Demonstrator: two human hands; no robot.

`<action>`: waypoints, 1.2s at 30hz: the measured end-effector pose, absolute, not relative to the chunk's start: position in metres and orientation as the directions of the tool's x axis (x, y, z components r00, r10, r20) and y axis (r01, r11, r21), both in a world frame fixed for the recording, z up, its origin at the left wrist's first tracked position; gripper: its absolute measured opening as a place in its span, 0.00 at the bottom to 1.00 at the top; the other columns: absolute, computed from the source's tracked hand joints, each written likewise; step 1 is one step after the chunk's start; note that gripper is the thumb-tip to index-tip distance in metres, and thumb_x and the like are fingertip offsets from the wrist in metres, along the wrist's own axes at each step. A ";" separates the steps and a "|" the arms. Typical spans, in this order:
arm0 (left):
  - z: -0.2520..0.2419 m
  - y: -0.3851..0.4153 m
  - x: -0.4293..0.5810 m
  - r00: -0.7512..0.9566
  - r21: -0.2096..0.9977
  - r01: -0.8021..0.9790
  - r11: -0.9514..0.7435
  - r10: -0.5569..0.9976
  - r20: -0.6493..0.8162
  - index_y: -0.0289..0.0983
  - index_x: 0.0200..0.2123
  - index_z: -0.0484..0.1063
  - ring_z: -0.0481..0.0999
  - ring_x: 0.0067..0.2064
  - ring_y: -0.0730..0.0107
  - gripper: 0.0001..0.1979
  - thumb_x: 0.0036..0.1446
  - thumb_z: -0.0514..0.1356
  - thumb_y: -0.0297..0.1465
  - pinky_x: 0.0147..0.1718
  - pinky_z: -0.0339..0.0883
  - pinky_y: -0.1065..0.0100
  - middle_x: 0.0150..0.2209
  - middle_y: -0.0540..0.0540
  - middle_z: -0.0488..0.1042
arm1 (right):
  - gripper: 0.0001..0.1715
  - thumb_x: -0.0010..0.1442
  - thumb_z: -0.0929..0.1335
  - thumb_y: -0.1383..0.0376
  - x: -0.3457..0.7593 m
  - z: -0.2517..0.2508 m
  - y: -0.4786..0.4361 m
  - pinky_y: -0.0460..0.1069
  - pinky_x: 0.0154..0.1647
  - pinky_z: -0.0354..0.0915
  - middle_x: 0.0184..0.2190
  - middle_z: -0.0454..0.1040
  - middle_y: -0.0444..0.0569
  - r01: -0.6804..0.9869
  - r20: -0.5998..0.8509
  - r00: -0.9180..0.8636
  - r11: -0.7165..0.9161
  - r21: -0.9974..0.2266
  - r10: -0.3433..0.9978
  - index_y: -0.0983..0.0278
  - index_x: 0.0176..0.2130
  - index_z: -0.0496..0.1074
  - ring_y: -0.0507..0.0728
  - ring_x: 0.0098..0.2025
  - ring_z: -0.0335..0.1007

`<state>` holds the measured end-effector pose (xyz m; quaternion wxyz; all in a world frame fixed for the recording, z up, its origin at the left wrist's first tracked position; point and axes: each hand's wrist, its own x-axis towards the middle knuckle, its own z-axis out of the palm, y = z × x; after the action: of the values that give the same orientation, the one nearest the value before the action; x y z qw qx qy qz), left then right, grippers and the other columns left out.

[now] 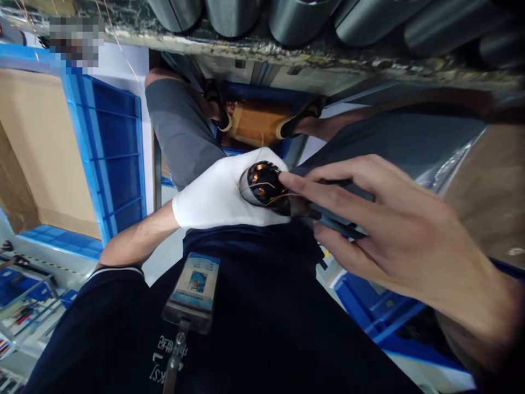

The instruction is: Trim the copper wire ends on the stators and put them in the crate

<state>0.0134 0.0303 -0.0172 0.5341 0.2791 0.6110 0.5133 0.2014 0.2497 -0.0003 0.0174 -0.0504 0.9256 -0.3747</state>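
My left hand (217, 191) wears a white glove and is closed around a small motor stator (266, 183), with its wound end facing up. Copper windings and black slotted plastic show at that end, and thin loose copper wires stick out from it. My bare right hand (381, 219) grips dark-handled pliers (338, 216); their jaws are blurred at the stator's right edge. The index fingertip of that hand touches or nearly touches the rim of the stator.
Several grey metal cylinders (301, 19) line the worn bench edge (246, 52) ahead. A blue crate (112, 131) with cardboard inside stands at left, another blue crate (369, 301) at lower right. Between my feet lies a blue bin with an orange-brown piece (258, 123).
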 end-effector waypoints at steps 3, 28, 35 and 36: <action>-0.020 0.030 0.016 -0.269 0.930 -0.148 0.336 0.892 -0.365 0.37 0.49 0.78 0.85 0.45 0.65 0.19 0.61 0.80 0.34 0.46 0.83 0.65 0.45 0.48 0.84 | 0.49 0.76 0.69 0.66 0.204 0.002 0.251 0.63 0.51 0.79 0.52 0.82 0.49 -0.108 0.007 -0.992 0.794 -0.598 -0.129 0.41 0.86 0.57 0.67 0.48 0.82; -0.020 0.038 0.041 -0.461 0.743 0.487 0.459 0.858 -0.228 0.42 0.47 0.76 0.91 0.45 0.50 0.12 0.66 0.72 0.38 0.46 0.82 0.51 0.44 0.44 0.88 | 0.33 0.82 0.65 0.65 0.191 -0.005 0.245 0.56 0.51 0.75 0.49 0.77 0.50 -0.048 -0.029 -0.997 0.818 -0.573 -0.078 0.63 0.80 0.71 0.61 0.49 0.77; -0.030 0.034 0.043 -0.402 0.818 0.355 0.452 0.864 -0.303 0.37 0.53 0.82 0.91 0.51 0.46 0.18 0.64 0.75 0.39 0.53 0.82 0.49 0.49 0.39 0.90 | 0.33 0.80 0.67 0.67 0.192 -0.008 0.248 0.50 0.40 0.77 0.44 0.87 0.41 0.010 -0.079 -0.995 0.763 -0.647 -0.053 0.55 0.78 0.75 0.53 0.35 0.80; -0.033 0.034 0.042 -0.382 0.869 0.236 0.434 0.864 -0.328 0.37 0.53 0.82 0.91 0.51 0.49 0.18 0.64 0.75 0.39 0.54 0.82 0.51 0.49 0.40 0.90 | 0.32 0.80 0.67 0.67 0.192 -0.010 0.250 0.49 0.46 0.80 0.50 0.89 0.41 0.032 -0.092 -0.995 0.723 -0.690 -0.043 0.55 0.77 0.76 0.53 0.41 0.85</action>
<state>0.0415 0.0337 -0.0331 0.4130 0.3722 0.7392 0.3801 0.1916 0.2496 -0.0098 0.0507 -0.0031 0.9268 -0.3722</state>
